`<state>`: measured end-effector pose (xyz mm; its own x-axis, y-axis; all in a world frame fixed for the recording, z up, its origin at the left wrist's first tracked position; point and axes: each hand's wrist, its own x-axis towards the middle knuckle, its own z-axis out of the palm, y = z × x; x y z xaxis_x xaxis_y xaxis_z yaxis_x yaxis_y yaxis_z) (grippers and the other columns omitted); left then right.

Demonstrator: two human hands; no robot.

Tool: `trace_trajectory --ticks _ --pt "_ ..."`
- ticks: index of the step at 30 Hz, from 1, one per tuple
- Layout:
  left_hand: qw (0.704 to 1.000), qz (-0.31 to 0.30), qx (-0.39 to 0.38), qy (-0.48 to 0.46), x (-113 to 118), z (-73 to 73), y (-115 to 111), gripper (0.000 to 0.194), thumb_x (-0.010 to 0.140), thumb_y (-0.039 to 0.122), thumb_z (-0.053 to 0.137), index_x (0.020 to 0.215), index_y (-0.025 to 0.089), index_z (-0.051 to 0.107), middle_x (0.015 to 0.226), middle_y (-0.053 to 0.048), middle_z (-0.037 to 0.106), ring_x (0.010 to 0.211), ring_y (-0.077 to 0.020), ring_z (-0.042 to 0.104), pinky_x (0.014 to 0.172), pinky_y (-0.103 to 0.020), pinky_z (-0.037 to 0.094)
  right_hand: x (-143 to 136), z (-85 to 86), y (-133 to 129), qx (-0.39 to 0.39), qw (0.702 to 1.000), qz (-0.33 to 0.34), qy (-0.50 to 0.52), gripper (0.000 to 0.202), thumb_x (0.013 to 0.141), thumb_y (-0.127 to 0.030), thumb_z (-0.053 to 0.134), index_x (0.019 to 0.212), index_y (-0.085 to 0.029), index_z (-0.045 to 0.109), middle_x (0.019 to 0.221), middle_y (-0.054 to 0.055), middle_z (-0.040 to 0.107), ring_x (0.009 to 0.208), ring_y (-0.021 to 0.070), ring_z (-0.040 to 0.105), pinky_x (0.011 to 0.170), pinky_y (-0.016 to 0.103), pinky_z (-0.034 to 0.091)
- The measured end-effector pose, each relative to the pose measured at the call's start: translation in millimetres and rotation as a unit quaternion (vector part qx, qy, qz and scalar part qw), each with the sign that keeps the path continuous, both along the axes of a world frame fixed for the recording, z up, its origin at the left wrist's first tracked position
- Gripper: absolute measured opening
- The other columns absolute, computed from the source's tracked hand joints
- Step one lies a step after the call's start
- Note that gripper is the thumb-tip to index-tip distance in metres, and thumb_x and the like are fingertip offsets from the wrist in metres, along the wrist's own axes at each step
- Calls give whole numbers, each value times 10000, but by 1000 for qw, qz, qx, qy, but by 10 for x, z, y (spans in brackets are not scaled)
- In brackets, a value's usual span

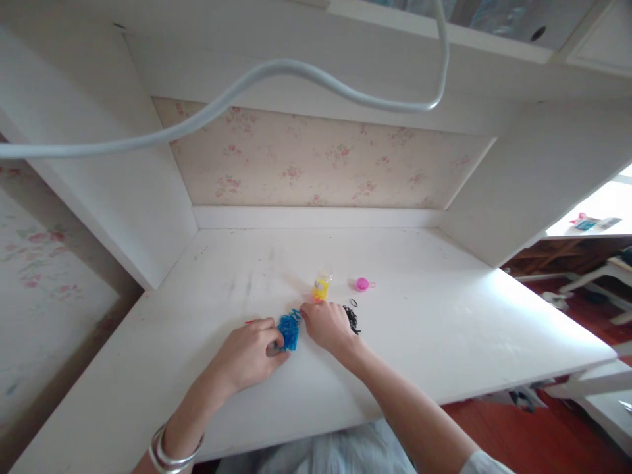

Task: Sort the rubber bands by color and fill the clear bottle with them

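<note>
A pile of small blue bands (289,330) lies on the white desk between my hands. At its left edge is my left hand (254,352), fingers curled round something greyish, too small to make out. My right hand (326,322) rests at the pile's upper right, thumb and fingers pressed together by the blue bands; what they pinch, if anything, is hidden. Just beyond it stands a small clear bottle (321,286) with yellow contents. Black bands (352,319) lie right of my right hand, partly covered by it. A pink round cap (362,284) sits farther right.
A single black ring (353,303) lies near the black bands, and a red piece (251,322) behind my left hand. White side panels flank the desk (434,316). A white cable (306,69) arches across the upper view. A shelf is overhead.
</note>
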<state>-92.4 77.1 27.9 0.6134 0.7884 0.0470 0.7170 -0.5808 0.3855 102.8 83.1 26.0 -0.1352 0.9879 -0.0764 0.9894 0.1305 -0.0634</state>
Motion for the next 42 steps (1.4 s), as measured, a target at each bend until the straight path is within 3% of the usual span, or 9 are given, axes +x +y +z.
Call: trace_trajectory --ticks 6,11,15,20,29,42 --pt "1000 -12 16 18 -7 -58 5 112 834 293 559 830 279 670 876 28 631 810 -143 587 704 -264 394 26 33 -120 50 999 -13 3 346 976 -357 276 974 -238 601 803 60 696 698 213 664 599 272 409" --pt "999 -23 25 18 -17 -54 5 127 850 278 534 834 280 660 888 30 620 839 -145 578 713 -265 388 143 129 -311 94 993 -40 62 324 980 -375 287 1015 -270 592 777 23 701 634 161 638 543 223 323" --pt "999 -18 37 28 -29 -72 7 95 832 307 558 827 261 641 879 22 610 843 -155 577 699 -269 384 301 240 -363 144 975 -72 156 331 973 -375 301 1021 -261 608 685 3 669 580 132 590 536 209 316" --pt "998 -15 42 35 -46 -131 23 131 855 330 537 822 251 637 868 18 605 828 -151 581 710 -273 387 497 401 -239 220 944 -95 227 344 958 -403 328 997 -248 632 635 -9 637 569 119 554 562 196 338" --pt "998 -10 59 34 -28 -114 23 265 935 291 393 862 242 642 875 -6 585 796 -131 573 714 -258 409 586 596 -64 209 960 -104 154 320 946 -408 342 1023 -280 625 647 -12 650 571 127 566 563 206 329" --pt "996 9 89 -19 5 -78 17 214 945 258 387 909 226 596 932 -8 595 780 -111 573 704 -232 425 583 787 32 135 988 -69 -18 356 970 -410 271 1069 -323 602 870 -1 702 695 166 611 558 253 282"
